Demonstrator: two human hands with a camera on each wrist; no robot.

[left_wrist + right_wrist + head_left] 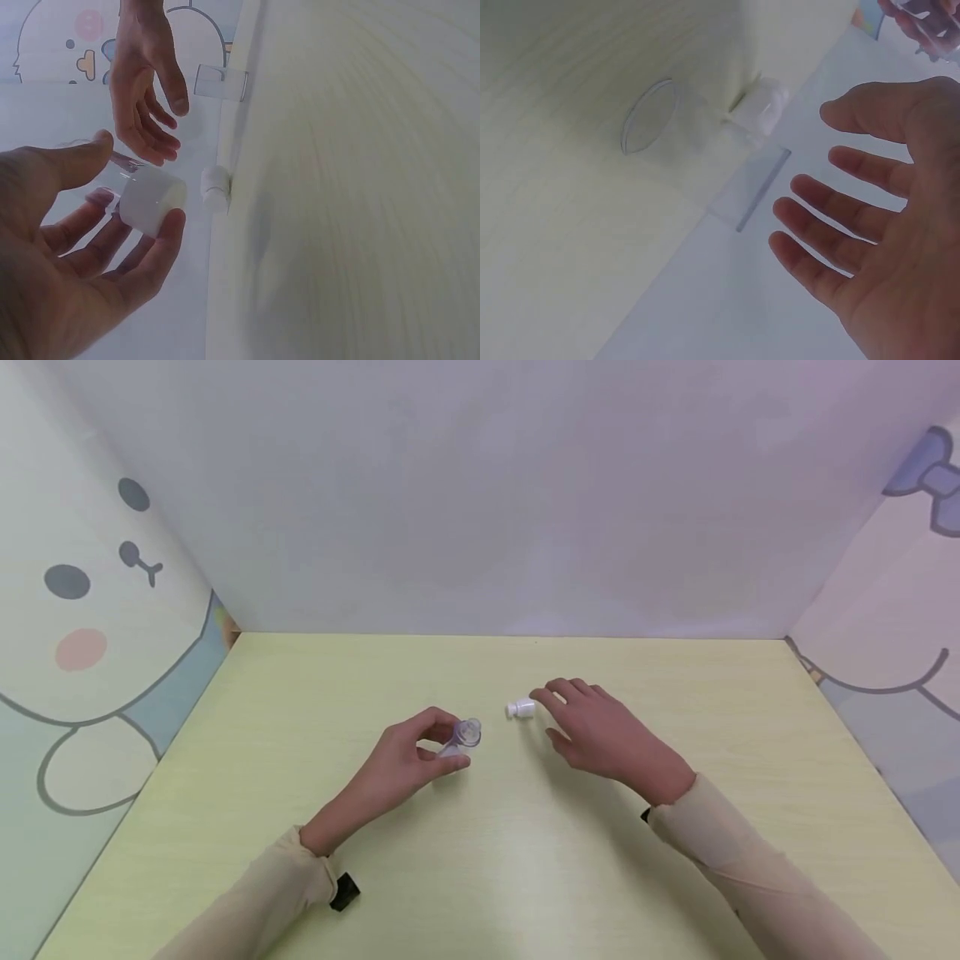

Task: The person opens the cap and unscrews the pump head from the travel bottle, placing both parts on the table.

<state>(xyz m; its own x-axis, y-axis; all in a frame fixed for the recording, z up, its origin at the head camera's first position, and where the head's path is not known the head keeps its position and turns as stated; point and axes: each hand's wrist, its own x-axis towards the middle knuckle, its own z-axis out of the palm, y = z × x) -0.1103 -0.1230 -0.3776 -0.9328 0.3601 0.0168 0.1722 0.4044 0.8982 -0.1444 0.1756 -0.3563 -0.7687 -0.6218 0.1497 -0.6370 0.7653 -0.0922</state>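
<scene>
My left hand (416, 752) holds a small clear bottle (467, 735) between thumb and fingers, above the table. Its white end part (152, 199) shows in the left wrist view. A small white stepped piece, perhaps a pump head (521, 708), lies on the table between the hands. My right hand (600, 731) hovers just right of this piece, fingers apart and loosely bent, holding nothing. Beside the white piece, a clear see-through cylinder (763, 190) lies on its side in the right wrist view; in the head view I cannot make it out.
The pale wood-look table (337, 677) ends at a plain light wall (510, 510) at the back. Side panels with cartoon figures (82, 652) stand at left and right. Dark pieces (345, 892) sit at the sleeve cuffs.
</scene>
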